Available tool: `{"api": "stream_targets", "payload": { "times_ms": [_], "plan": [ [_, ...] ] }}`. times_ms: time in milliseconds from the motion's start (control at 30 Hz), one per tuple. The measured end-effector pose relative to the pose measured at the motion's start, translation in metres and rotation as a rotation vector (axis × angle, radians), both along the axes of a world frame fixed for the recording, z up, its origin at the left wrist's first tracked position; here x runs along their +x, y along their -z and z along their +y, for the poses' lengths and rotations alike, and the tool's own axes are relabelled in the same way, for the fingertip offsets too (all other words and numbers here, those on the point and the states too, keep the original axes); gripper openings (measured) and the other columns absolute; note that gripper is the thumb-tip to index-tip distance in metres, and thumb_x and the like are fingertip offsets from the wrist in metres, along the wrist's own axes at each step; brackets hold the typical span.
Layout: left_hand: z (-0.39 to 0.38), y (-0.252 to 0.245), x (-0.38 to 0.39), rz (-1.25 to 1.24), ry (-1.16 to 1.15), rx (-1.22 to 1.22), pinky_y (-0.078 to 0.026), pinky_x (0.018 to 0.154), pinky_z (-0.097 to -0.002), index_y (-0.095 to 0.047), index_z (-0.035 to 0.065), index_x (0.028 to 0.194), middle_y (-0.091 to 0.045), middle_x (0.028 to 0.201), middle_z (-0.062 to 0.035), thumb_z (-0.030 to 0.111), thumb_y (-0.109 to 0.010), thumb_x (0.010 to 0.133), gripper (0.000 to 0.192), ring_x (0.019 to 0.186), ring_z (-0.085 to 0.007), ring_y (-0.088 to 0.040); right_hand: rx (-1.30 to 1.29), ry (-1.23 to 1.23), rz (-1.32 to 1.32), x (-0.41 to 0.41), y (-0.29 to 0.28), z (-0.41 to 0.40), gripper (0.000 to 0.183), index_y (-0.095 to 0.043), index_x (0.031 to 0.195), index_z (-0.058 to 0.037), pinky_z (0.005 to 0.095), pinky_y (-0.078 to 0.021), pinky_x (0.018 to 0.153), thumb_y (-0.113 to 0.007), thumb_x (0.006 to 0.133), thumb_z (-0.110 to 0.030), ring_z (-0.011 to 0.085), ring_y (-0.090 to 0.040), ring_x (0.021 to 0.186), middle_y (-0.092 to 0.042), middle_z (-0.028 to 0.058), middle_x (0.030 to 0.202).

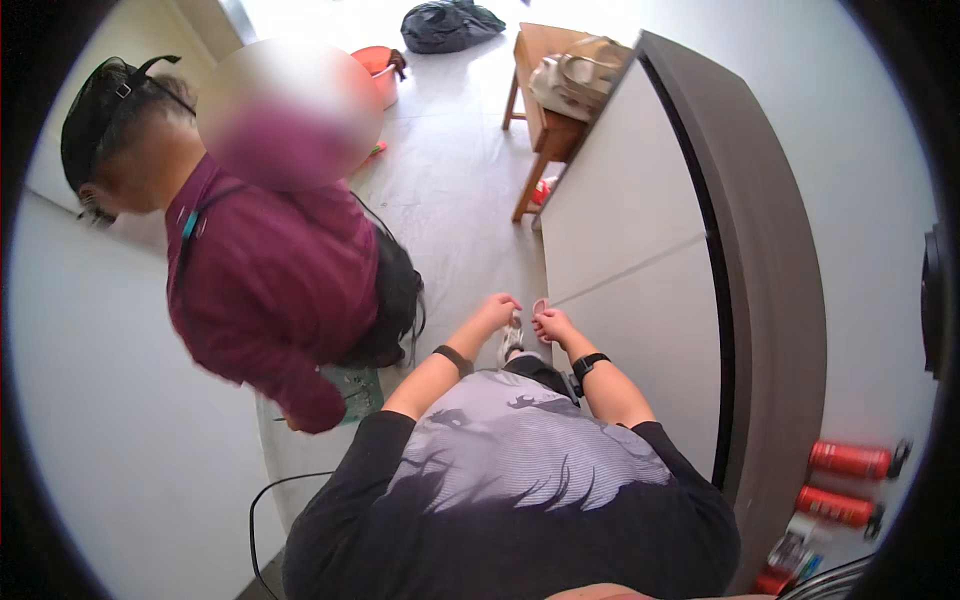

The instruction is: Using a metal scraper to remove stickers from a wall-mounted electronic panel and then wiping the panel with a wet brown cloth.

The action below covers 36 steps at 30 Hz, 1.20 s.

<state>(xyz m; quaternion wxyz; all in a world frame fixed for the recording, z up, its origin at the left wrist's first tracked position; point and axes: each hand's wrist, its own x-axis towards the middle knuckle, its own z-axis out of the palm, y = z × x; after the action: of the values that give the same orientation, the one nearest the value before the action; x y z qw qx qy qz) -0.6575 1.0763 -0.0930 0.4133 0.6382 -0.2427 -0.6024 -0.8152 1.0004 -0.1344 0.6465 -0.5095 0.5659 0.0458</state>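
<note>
My left hand (pixel 501 309) hangs in front of my body above a light sneaker (pixel 510 341), its fingers bent; whether it holds anything is too small to tell. Close to its right is my right hand (pixel 553 324), with curled fingers, beside the white door of a cabinet (pixel 630 225). A pink loop-shaped thing (pixel 541 306) shows at the right fingertips; I cannot tell whether it is held or lies behind them. The two hands are apart. Each wrist wears a dark band.
A co-worker in a maroon shirt (pixel 277 277) stands close at the left. Beyond are a wooden table (pixel 547 139) with a bag (pixel 574 82), a red bucket (pixel 382 79) and a black plastic bag (pixel 450 26). Red fire extinguishers (pixel 851 460) are at lower right; a black cable (pixel 253 525) at lower left.
</note>
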Motion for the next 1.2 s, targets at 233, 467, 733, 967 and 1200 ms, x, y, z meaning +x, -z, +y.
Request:
{"api": "stream_targets", "payload": {
  "times_ms": [233, 467, 733, 967, 1200],
  "plan": [
    [-0.066, 0.017, 0.05, -0.153, -0.002, 0.096, -0.044, 0.049, -0.0267, -0.058, 0.0037, 0.08, -0.056, 0.064, -0.0085, 0.006, -0.05, 0.065, 0.018, 0.052, -0.0156, -0.052, -0.118, -0.216, -0.053, 0.106, -0.027, -0.118, 0.013, -0.055, 0.077, -0.0057, 0.0216, -0.0385, 0.042, -0.049, 0.074, -0.017, 0.0109, -0.051, 0.05, -0.054, 0.0037, 0.063],
    [-0.113, 0.038, 0.103, -0.509, -0.211, 0.091, -0.045, 0.052, -0.0278, -0.053, 0.0049, 0.09, -0.055, 0.065, -0.007, 0.005, -0.058, 0.059, 0.031, 0.056, -0.0166, -0.054, -0.065, -0.309, -0.026, 0.175, -0.011, -0.198, 0.014, -0.056, 0.079, -0.0069, 0.0235, -0.0393, 0.044, -0.048, 0.074, -0.018, 0.0118, -0.052, 0.052, -0.055, 0.0035, 0.065],
    [-0.171, 0.065, 0.201, -0.237, -0.399, 0.205, -0.045, 0.055, -0.0281, -0.06, 0.0027, 0.072, -0.058, 0.065, -0.0093, 0.018, -0.063, 0.061, 0.019, 0.059, -0.0157, -0.056, 0.104, -0.499, 0.057, 0.278, 0.005, -0.258, 0.018, -0.054, 0.088, -0.0089, 0.024, -0.0404, 0.048, -0.044, 0.075, -0.017, 0.0122, -0.052, 0.057, -0.055, 0.0036, 0.072],
    [-0.244, 0.059, 0.338, -0.223, -0.486, 0.26, -0.04, 0.049, -0.0274, -0.06, 0.0052, 0.066, -0.055, 0.056, -0.006, 0.027, -0.054, 0.068, 0.023, 0.051, -0.0136, -0.05, -0.166, -0.661, -0.01, 0.397, 0.013, -0.358, 0.018, -0.055, 0.085, -0.0036, 0.024, -0.0403, 0.045, -0.048, 0.074, -0.017, 0.0137, -0.053, 0.055, -0.057, 0.0075, 0.068],
    [-0.295, 0.062, 0.407, -0.148, -0.501, 0.314, -0.035, 0.039, -0.0267, -0.057, 0.0047, 0.062, -0.045, 0.045, -0.002, 0.026, -0.054, 0.069, 0.023, 0.039, -0.0123, -0.042, -0.013, -0.45, -0.023, 0.448, 0.02, -0.416, 0.016, -0.055, 0.083, -0.0036, 0.0242, -0.0421, 0.045, -0.051, 0.073, -0.015, 0.0132, -0.053, 0.053, -0.057, 0.0076, 0.067]
  ]
}}
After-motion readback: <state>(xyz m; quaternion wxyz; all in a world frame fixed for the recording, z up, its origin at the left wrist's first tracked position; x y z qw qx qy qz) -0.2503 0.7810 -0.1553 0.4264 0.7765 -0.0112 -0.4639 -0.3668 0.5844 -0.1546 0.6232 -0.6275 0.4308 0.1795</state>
